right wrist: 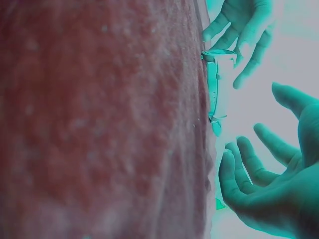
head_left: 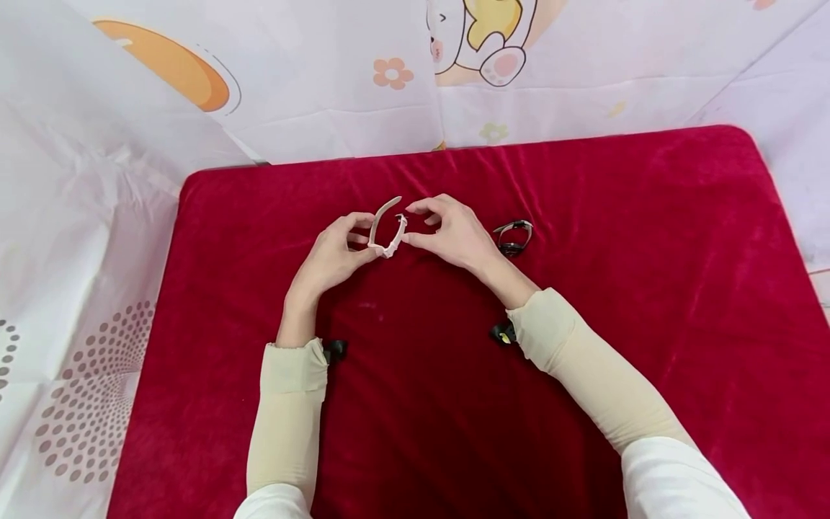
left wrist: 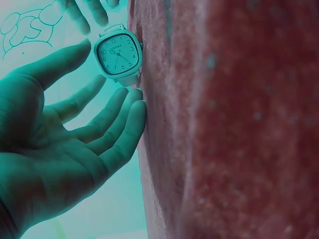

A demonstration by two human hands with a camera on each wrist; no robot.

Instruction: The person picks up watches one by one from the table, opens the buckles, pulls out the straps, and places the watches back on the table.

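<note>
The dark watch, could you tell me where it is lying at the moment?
In the head view the dark watch lies on the red cloth, just beyond the right hand.

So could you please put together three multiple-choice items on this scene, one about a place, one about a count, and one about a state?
1. Where does the dark watch lie?
A. On the red cloth, just beyond the right hand
B. On the left sleeve
C. On the patterned sheet

2. How many watches show in the head view?
A. One
B. Two
C. Four

3. How is the pale watch's strap?
A. Buckled in a loop
B. Undone, its ends apart
C. Wrapped round a wrist

Answers: 1 A, it rests on the cloth past the right hand's knuckles. 2 B, one pale, one dark. 3 B, the two strap ends stand apart between the left hand and the right.
</note>
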